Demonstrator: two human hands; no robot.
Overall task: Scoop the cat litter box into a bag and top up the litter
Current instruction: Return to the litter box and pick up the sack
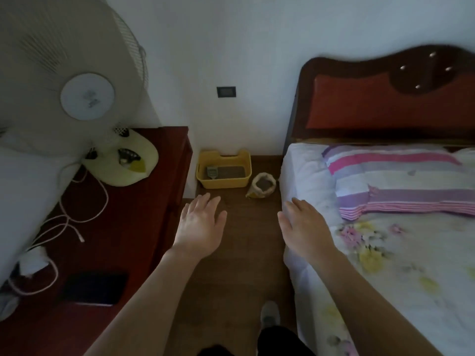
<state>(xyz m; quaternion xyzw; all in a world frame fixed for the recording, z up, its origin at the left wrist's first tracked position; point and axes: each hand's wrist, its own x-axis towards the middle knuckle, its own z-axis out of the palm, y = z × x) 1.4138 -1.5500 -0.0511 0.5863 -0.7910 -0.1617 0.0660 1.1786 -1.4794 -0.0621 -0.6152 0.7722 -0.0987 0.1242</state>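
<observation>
A yellow litter box sits on the wooden floor against the far wall, between a dresser and a bed. Grey litter covers its bottom, and a grey scoop lies in its left end. Right of the box stands an open bag of litter with its top rolled down. My left hand hovers in the air, fingers straight, well short of the box. My right hand is held out the same way beside the bed's edge. Both hands hold nothing.
A dark red dresser on the left carries a white fan, loose cables and a black phone. The bed with floral sheets and a striped pillow fills the right. My shoe stands on the narrow floor strip between them.
</observation>
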